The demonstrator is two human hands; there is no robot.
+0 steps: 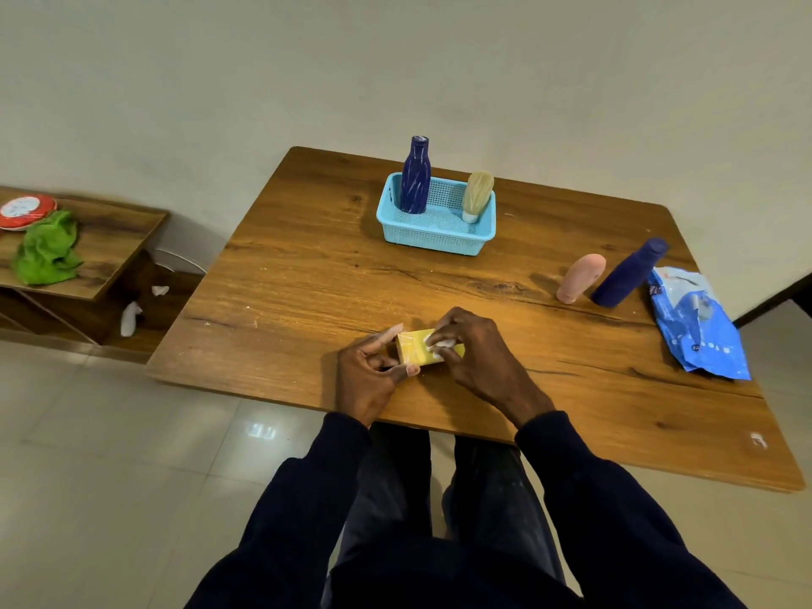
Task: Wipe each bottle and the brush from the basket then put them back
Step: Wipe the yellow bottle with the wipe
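On the table (307,265), left fingers (390,335) grip a glossy yellow box (415,352) — right fingers (449,328) pinch a wipe (444,343).

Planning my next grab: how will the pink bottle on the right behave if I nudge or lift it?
The pink bottle stands tall on a narrow base, so a nudge probably tips it, perhaps into the blue bottle close beside it. Its smooth, rounded body may slip in a loose grip.

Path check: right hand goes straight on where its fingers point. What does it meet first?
Right hand presses a white tissue on the yellow box, so the box comes first; past it, probably the left hand gripping its left end.
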